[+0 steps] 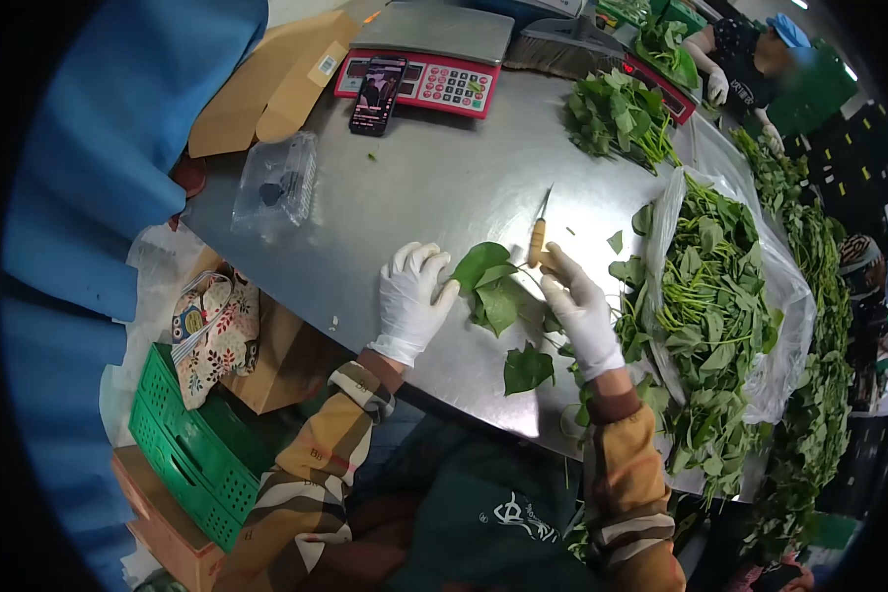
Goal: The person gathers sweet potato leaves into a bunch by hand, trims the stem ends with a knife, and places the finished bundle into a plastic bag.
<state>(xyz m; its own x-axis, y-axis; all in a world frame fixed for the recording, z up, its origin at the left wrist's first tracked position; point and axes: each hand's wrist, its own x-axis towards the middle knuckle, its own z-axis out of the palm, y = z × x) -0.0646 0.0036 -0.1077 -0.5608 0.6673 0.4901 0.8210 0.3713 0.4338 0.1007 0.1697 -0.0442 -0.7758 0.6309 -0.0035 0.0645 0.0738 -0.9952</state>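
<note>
My left hand [412,304], in a white glove, has its fingers bent, with thumb and forefinger closed at the edge of a broad green leaf [483,264]. To its right, my gloved right hand [582,318] pinches the thin stem of this leafy sprig near thumb and forefinger. Another leaf [498,306] of the sprig hangs below the first. Just beyond my right fingertips lies a small pointed tool [538,237] with a yellowish handle, its thin metal tip facing away. A loose dark leaf [529,369] rests between my hands, nearer the table's front edge.
Leafy greens [710,296] fill a clear plastic bag at right, with another bunch [617,113] behind. A red scale [434,84] with a phone [377,96] stands at the back. A plastic bag [276,183] lies left; a green crate [187,444] is below. A co-worker [745,69] stands far right.
</note>
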